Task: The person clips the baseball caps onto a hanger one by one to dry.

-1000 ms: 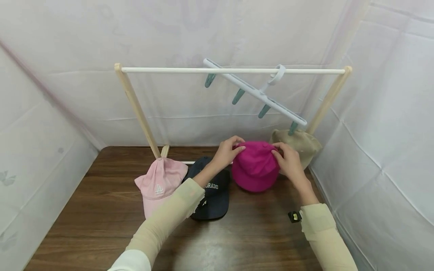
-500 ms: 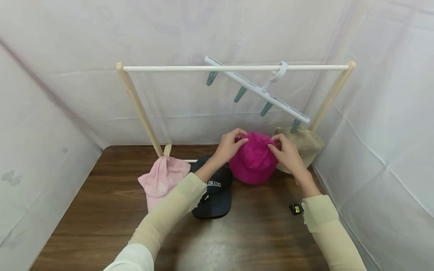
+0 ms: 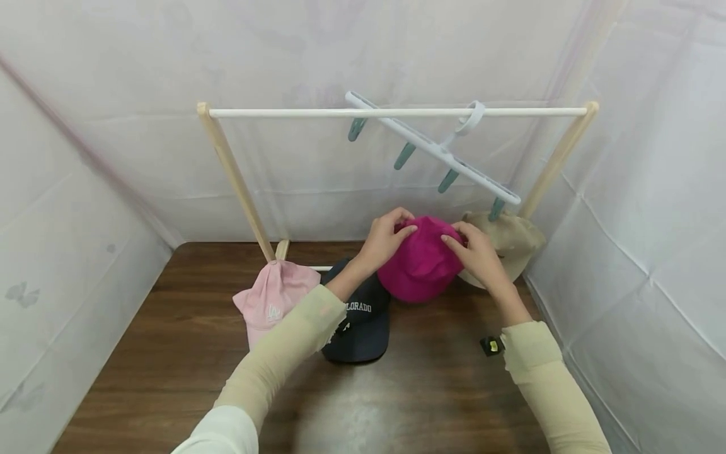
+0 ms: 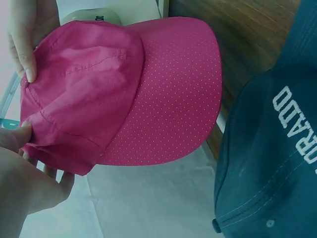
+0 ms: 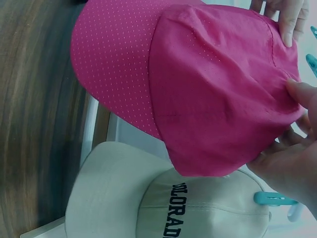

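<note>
A magenta baseball cap with a dotted brim is held up between both hands, its brim hanging downward. On the cap's left side, the left hand pinches the crown near its top, thumb in front and fingers behind. The right hand grips the opposite side of the crown the same way. Above the cap, a white hanger with several green clips hangs aslant from the rack's rod. Its lowest clip holds a beige cap with dark lettering, partly hidden behind the right hand.
A navy cap with white lettering lies on the wooden table, partly behind the left forearm. Left of it is a pink cap. A wood-framed rack with a white rod stands at the back. A small black object lies near the right sleeve.
Both hands have raised the magenta cap and shifted it slightly left, toward the hanger's middle clips. The caps on the table and the hanger keep their places, apart from a slight view shift.
</note>
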A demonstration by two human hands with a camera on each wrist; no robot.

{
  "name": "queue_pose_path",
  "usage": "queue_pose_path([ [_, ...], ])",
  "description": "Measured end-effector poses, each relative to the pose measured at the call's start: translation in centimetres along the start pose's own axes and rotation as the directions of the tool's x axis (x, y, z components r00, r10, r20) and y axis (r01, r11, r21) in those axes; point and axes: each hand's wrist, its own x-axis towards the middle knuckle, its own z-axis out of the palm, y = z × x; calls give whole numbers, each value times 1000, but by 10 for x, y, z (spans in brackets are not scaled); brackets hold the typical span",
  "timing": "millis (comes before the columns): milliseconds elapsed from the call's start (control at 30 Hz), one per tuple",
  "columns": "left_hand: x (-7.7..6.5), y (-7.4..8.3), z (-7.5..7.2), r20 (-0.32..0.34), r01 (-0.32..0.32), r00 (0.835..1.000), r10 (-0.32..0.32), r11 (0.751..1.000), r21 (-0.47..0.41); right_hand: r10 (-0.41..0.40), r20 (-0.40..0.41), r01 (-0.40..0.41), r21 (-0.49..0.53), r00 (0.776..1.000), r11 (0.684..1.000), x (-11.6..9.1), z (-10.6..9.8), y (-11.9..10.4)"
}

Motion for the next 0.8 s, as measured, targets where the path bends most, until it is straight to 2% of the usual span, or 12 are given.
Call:
queue_pose_path([
  [267,14,11,10,45,-58,997,59,998,-36,115,-47,-114,18,992,993,-5,-17,7],
  [400,17,11,10,16,-63,998,64,997,-35,99,-85,-96,41,991,995,-2,-16,7],
  [533,16,10,9,39,-70,997,71,997,-22,95,-130,-89,50,987,995,-4,-12,7],
  [800,15,11,14,12,-66,998,67,996,-66,76,-198,-63,67,977,996,-4,-10,10],
])
